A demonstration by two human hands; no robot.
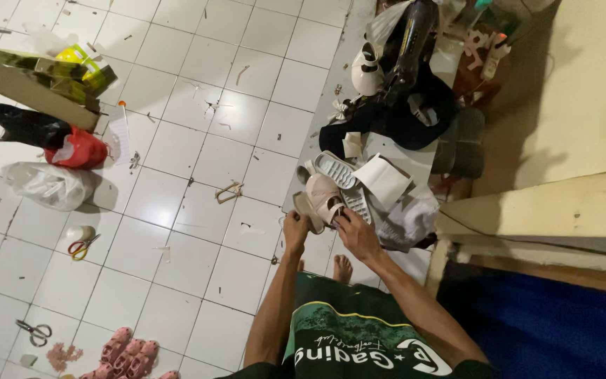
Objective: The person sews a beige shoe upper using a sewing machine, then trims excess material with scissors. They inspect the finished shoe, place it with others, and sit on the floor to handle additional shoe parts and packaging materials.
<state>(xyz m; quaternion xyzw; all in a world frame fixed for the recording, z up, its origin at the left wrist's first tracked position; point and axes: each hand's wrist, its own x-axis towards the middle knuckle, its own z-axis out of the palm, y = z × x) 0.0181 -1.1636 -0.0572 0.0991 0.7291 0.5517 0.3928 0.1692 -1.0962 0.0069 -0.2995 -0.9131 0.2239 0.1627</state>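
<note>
Left hand [294, 231]: fingers curled around the heel end of a pale pink sandal [324, 200], gripping it from the left; the forearm runs down toward the bottom edge of the view.
Right hand [356, 235]: closed on the same sandal from the right, thumb and fingertips on its strap side; both hands grasp the one shoe between them.
Pink sandal: held just above the floor, straight ahead of the person, sole edge facing the left hand; it lies against a heap of shoe parts.
Heap beside the hands: a ribbed white sole [336, 170] just behind the sandal; a folded white card [384, 181] touching it; a crumpled white bag [409, 221] to the right of the right hand.
Foot: a bare foot [343, 267] on the tile just below the hands.
Further back: a black sewing machine [408, 52] above dark cloth [394, 123] — well apart from the hands.
Floor: white tiles [177, 210] strewn with scraps; red-handled scissors [82, 246] to the left; grey scissors [34, 332] lower left; a row of small pink sandals [126, 351] at the bottom edge.
Left side: a red bag [78, 149], a black bag [28, 126] and a clear plastic bag [49, 184] close together.
Right side: a pale wooden bench [548, 210] — a blue mat [548, 323] beneath it.
</note>
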